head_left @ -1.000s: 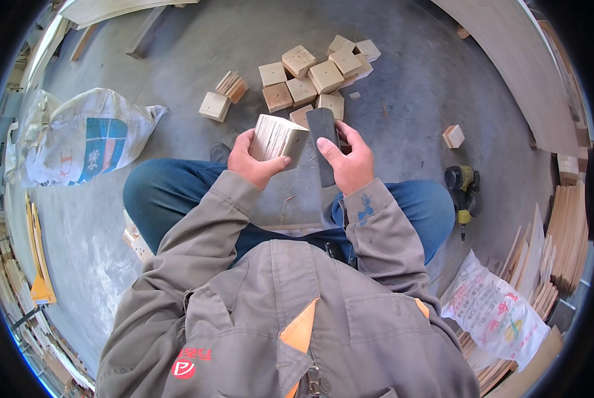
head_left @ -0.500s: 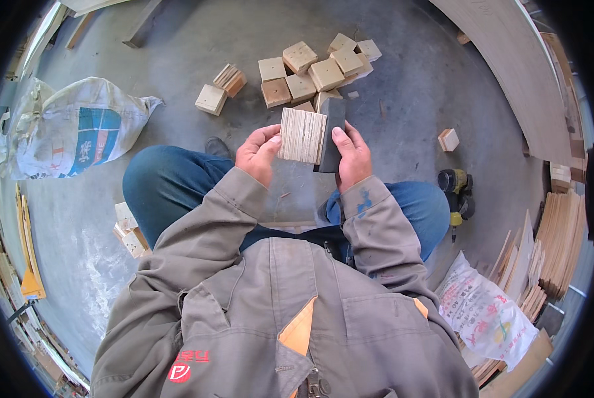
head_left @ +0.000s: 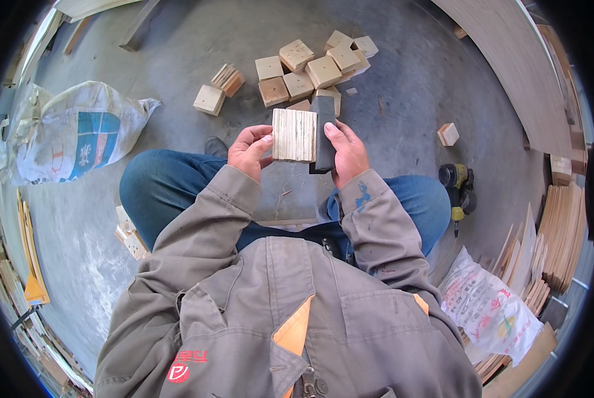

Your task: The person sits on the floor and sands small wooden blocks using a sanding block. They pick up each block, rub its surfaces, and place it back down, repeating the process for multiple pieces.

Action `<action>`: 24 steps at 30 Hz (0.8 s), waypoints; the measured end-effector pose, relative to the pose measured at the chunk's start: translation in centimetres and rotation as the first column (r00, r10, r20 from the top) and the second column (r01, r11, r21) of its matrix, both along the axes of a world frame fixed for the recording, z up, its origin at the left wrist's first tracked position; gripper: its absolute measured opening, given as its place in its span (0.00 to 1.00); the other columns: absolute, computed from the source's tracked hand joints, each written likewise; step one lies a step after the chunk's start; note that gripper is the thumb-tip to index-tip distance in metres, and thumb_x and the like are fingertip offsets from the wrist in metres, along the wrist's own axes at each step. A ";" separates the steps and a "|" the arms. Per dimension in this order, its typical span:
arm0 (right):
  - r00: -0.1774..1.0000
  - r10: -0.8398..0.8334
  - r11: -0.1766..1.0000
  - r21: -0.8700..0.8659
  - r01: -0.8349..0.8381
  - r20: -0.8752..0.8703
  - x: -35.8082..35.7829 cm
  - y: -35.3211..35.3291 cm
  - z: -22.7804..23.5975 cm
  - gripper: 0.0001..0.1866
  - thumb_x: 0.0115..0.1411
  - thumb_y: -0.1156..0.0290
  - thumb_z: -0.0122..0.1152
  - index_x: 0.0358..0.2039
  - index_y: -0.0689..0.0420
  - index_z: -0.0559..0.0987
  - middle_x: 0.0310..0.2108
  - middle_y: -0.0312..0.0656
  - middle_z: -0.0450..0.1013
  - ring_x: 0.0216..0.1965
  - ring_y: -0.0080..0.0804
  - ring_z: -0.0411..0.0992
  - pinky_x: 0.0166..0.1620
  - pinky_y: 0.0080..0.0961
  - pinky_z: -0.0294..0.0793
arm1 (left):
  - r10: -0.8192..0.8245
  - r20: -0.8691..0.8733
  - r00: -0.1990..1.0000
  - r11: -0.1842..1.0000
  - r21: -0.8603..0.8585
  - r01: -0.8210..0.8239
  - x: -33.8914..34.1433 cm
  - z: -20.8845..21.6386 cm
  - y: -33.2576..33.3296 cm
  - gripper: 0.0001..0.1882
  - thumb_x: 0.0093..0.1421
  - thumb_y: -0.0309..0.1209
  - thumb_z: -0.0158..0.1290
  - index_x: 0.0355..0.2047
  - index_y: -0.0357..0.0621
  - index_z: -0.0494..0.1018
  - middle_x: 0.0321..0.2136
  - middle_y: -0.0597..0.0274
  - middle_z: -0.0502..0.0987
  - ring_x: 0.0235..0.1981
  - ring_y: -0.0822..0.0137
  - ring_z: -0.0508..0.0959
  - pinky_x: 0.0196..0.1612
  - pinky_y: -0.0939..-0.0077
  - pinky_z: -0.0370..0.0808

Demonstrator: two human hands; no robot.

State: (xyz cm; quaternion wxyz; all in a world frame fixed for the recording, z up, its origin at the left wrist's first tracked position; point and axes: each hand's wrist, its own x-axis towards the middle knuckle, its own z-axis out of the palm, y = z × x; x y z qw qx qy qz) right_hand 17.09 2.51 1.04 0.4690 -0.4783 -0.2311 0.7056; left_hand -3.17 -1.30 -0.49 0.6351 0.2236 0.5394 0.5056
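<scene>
My left hand (head_left: 249,152) is closed on a plywood block (head_left: 294,136), gripping its left edge between thumb and fingers. The block's striped layered face is turned up toward me. Against its right side lies a dark grey, flat rectangular block (head_left: 322,136), which looks like a sanding block. My right hand (head_left: 347,154) is wrapped round the dark block, thumb on top, fingers mostly hidden behind. Both pieces are held up above the floor, between my knees.
Beyond my hands sits a heap of wooden blocks (head_left: 299,86), with two more (head_left: 209,99) to its left. A yellow-and-black power drill (head_left: 457,192) lies right of my knee, near a single block (head_left: 448,134). A white sack (head_left: 78,136) stands left; plywood strips (head_left: 561,232) are stacked right.
Both hands have shifted slightly left with the pieces. The plywood block and the dark block sit a little straighter, and my left fingers have moved lower along the block's edge.
</scene>
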 end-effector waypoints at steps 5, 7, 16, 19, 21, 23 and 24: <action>1.000 -0.003 1.000 -0.027 0.003 0.013 0.2 0.0 -0.2 0.24 0.70 0.68 0.58 0.61 0.70 0.71 0.52 0.47 0.76 0.49 0.32 0.77 0.53 0.27 0.77 | -0.020 -0.033 0.999 0.998 -0.053 0.018 0.3 0.2 0.2 0.11 0.68 0.32 0.52 0.50 0.52 0.74 0.47 0.65 0.78 0.51 0.67 0.75 0.52 0.56 0.73; 1.000 -0.003 0.999 -0.044 0.004 0.022 0.2 0.0 0.3 0.24 0.70 0.67 0.58 0.60 0.71 0.71 0.52 0.48 0.76 0.49 0.32 0.77 0.54 0.27 0.77 | -0.020 -0.027 0.999 0.998 -0.054 0.019 0.3 0.2 0.2 0.11 0.68 0.33 0.51 0.50 0.52 0.74 0.47 0.65 0.78 0.51 0.67 0.75 0.52 0.56 0.73; 0.999 -0.021 1.000 -0.015 0.022 0.027 0.5 0.1 -0.6 0.22 0.71 0.66 0.57 0.58 0.69 0.72 0.48 0.47 0.77 0.47 0.33 0.78 0.52 0.29 0.78 | -0.032 0.048 0.998 0.997 -0.074 0.036 0.3 0.3 0.3 0.14 0.71 0.37 0.45 0.52 0.51 0.74 0.51 0.63 0.77 0.55 0.65 0.73 0.56 0.52 0.69; 0.999 -0.042 0.999 -0.004 0.042 0.012 0.5 0.1 -0.5 0.22 0.70 0.67 0.58 0.58 0.69 0.72 0.49 0.46 0.77 0.47 0.32 0.78 0.52 0.28 0.78 | -0.035 0.064 0.997 0.998 -0.056 0.038 0.2 0.2 0.3 0.15 0.72 0.36 0.45 0.54 0.50 0.74 0.52 0.62 0.77 0.56 0.64 0.72 0.58 0.53 0.68; 0.999 -0.044 0.999 -0.015 0.044 -0.016 0.6 0.2 -0.3 0.22 0.70 0.68 0.58 0.58 0.69 0.73 0.49 0.46 0.77 0.47 0.31 0.77 0.52 0.28 0.78 | -0.030 0.085 0.996 1.000 -0.006 0.031 0.1 -0.2 0.2 0.16 0.72 0.35 0.44 0.55 0.49 0.74 0.53 0.62 0.77 0.57 0.64 0.73 0.58 0.55 0.68; 0.998 -0.031 0.999 -0.033 0.030 -0.049 0.9 0.4 -0.1 0.21 0.70 0.68 0.58 0.58 0.68 0.73 0.48 0.45 0.77 0.46 0.32 0.78 0.51 0.28 0.78 | -0.058 0.119 0.991 0.998 0.046 0.053 -0.1 -0.2 0.2 0.16 0.72 0.31 0.45 0.56 0.45 0.74 0.53 0.60 0.77 0.56 0.64 0.74 0.58 0.58 0.71; 0.997 -0.041 0.998 -0.039 0.039 -0.060 0.9 0.4 0.1 0.21 0.70 0.67 0.56 0.57 0.67 0.74 0.48 0.45 0.78 0.46 0.32 0.78 0.51 0.28 0.78 | -0.072 0.135 0.988 0.995 0.072 0.063 -0.2 -0.3 0.3 0.16 0.71 0.28 0.46 0.57 0.44 0.74 0.53 0.59 0.77 0.55 0.64 0.75 0.58 0.60 0.73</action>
